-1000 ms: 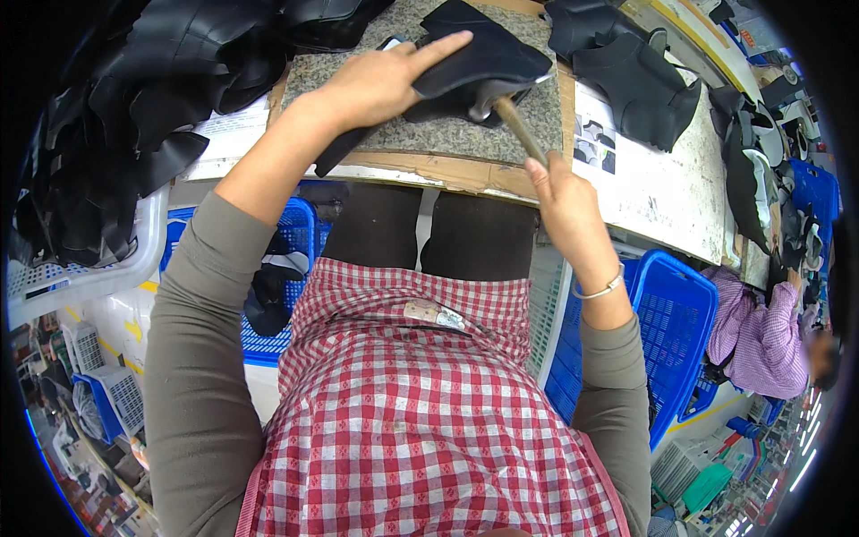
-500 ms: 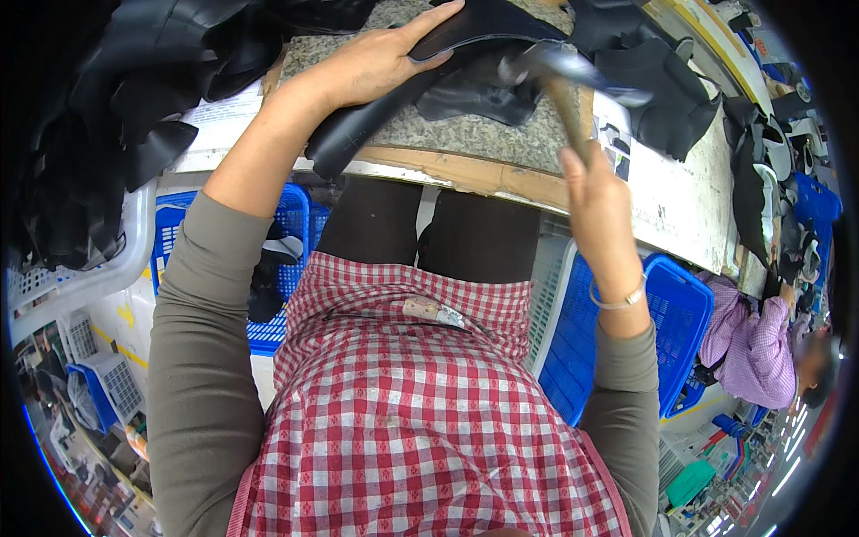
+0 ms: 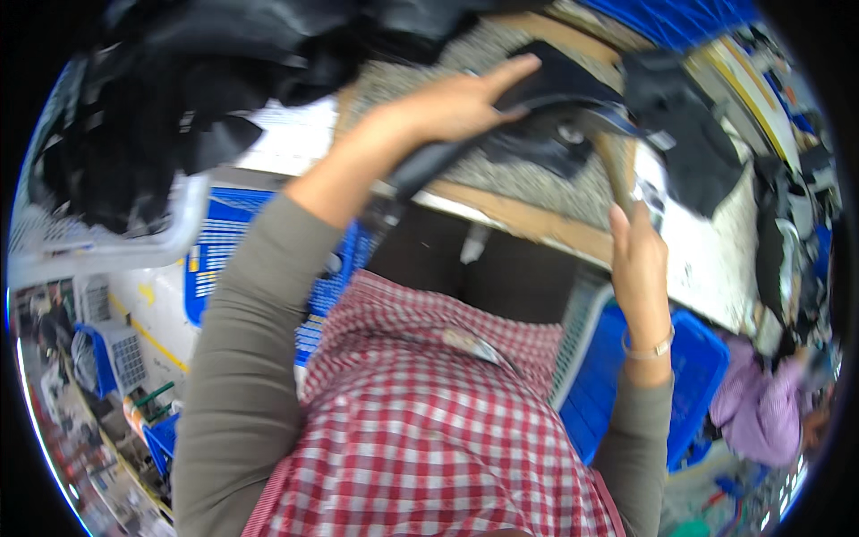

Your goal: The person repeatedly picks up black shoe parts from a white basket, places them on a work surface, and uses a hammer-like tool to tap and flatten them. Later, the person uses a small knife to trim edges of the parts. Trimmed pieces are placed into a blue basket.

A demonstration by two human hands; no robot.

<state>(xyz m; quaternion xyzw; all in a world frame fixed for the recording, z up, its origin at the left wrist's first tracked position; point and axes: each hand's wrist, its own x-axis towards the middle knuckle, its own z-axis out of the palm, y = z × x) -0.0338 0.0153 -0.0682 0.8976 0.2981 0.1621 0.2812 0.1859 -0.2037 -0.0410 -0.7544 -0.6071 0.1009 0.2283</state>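
Observation:
My left hand (image 3: 456,106) holds a curved black leather piece (image 3: 564,79) on the speckled stone slab (image 3: 483,52). Its index finger stretches along the top and the thumb lies at the near edge. In my right hand (image 3: 641,255) is a hammer with a wooden handle (image 3: 612,170). The hammer's metal head is smeared by motion and sits at the right edge of the leather piece; whether it touches cannot be made out. Another dark leather piece (image 3: 537,152) lies on the slab just below the held one.
Black leather pieces pile up at left (image 3: 170,98), and more lie at right (image 3: 684,125). A wooden strip (image 3: 528,212) edges the slab. Below the bench are blue baskets (image 3: 595,385); a white basket (image 3: 134,255) stands at left. A person in purple (image 3: 761,407) is at far right.
The view has shifted, so the bench sits lower and further right. The hammer's head is now at the leather's right edge, its handle more upright. My left hand keeps its hold on the leather.

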